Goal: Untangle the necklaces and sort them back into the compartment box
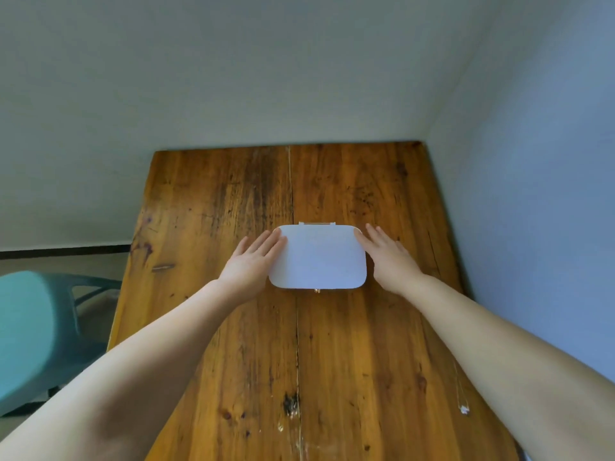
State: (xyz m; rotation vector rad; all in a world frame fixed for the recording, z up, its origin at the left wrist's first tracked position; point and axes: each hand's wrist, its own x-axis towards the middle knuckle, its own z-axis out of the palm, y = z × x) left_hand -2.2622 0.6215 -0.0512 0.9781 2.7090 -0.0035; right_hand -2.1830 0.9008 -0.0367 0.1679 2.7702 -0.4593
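A: Biggest first. Wooden table [233, 344], planks running away from the person, pushed into a corner of pale walls [299, 78]. Teal chair [36, 334] off beyond the left forearm.

B: And the box?

A: White compartment box [318, 257], lid closed, lying flat between the two hands, on the seam between the planks. Rounded rectangle; long axis runs side to side, from one hand across to the other. Hinge [316, 223] on the far edge, out past the fingertips; small gold clasp [316, 290] on the near edge, pointing back toward the wrists.

B: Left hand?

A: Left hand [251, 262] flat, fingers straight and together, laid against the box's left side, fingertips touching the far left corner. Nothing gripped.

B: Right?

A: Right hand [387, 259] likewise spread flat, fingers slightly fanned, index side touching the box's right edge. No grasp closed on anything.

B: Any necklaces?

A: One thin chain [461, 390] on the table, well behind the right hand, just beside the right forearm, running roughly along the planks. Small pale pendant [464, 409] at its near end. Finer detail too small to tell.
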